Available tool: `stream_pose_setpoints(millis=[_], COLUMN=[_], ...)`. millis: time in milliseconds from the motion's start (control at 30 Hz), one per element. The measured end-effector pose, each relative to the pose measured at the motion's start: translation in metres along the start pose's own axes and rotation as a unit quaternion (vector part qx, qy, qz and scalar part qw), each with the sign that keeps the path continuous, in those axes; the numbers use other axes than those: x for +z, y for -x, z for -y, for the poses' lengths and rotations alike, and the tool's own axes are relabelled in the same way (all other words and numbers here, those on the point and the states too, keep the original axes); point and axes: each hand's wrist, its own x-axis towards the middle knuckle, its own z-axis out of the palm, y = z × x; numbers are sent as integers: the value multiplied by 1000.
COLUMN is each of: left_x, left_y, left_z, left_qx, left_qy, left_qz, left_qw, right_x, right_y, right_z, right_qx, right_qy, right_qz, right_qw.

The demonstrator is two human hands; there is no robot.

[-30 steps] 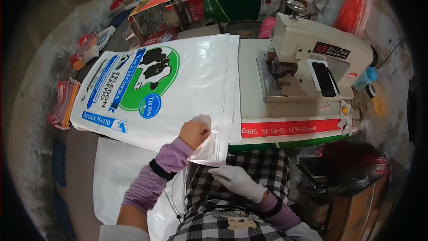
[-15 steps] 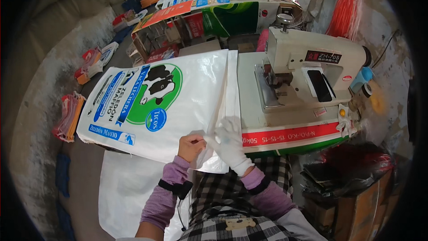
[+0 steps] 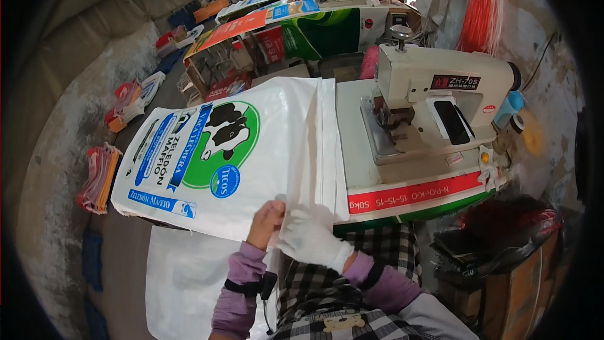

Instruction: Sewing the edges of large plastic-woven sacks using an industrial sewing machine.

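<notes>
Two hands meet at the near edge of a white woven sack (image 3: pixel 251 151) that lies flat across the bench (image 3: pixel 402 195), its left half hanging past the bench edge. The bare left hand (image 3: pixel 265 223) is closed in a pinch on the sack's near edge; the white-gloved right hand (image 3: pixel 309 236) is pressed against the same edge just beside it, fingers curled, though whether cloth is actually pinched in it cannot be told. The grip is thus taken at the hem, close to the folded strip that runs up the sack's right side.

The sack is judged light, thin and limp, likely slick on its printed face, so it would sag and slide if lifted by one corner; the hem, taken in two places, is the sound hold. It is not fragile.

On the sack's face are seen a green disc with a black-and-white cow, a smaller blue disc and blue banners. A cream sewing machine (image 3: pixel 440 101) stands right of it, bearing a dark label plate. A red strip with white print runs along the bench front. Further sacks (image 3: pixel 302 25), orange, green and blue, lie on benches behind; red-edged stacks (image 3: pixel 97 176) lie on the floor at left.
</notes>
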Motion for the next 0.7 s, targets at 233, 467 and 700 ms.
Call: stream_pose_setpoints(millis=[233, 467, 700], left_x=[-24, -70, -73], left_y=[96, 226, 236], left_z=[-29, -58, -91], left_qx=[114, 135, 182], left_qy=[-485, -518, -498], left_qz=[42, 86, -92], left_qw=[866, 840, 843], right_x=[-5, 28, -67], right_y=[19, 6, 4], right_z=[49, -67, -169], right_qx=[-143, -48, 176], right_qy=[-203, 92, 121], right_qz=[192, -104, -249], right_qw=[949, 989, 945])
